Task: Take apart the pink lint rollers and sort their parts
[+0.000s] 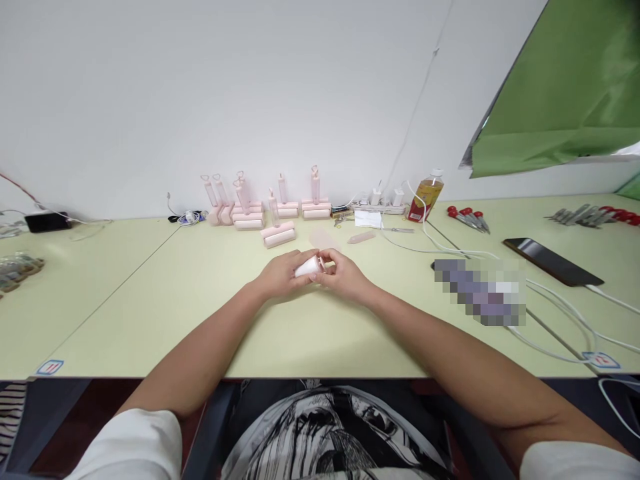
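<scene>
Over the front middle of the table, my left hand (283, 275) is closed around a small white lint roller roll (306, 268) with a pink end. My right hand (345, 277) pinches a pink part at the right end of that roll; my fingers partly hide it. Just beyond my hands stand several pink lint rollers (279, 235) with clear handles and loops on top. A loose pale pink handle piece (361, 237) lies to their right, beside a thin translucent pink piece (323, 238).
White paper (368, 219), tweezers (399, 230) and a power strip (387, 209) lie near the wall. A drink bottle (426, 195) stands farther right. White cables cross the right side, around a black phone (553, 261) and a blurred-out object (480, 293). Red-handled tools (469, 219) lie behind.
</scene>
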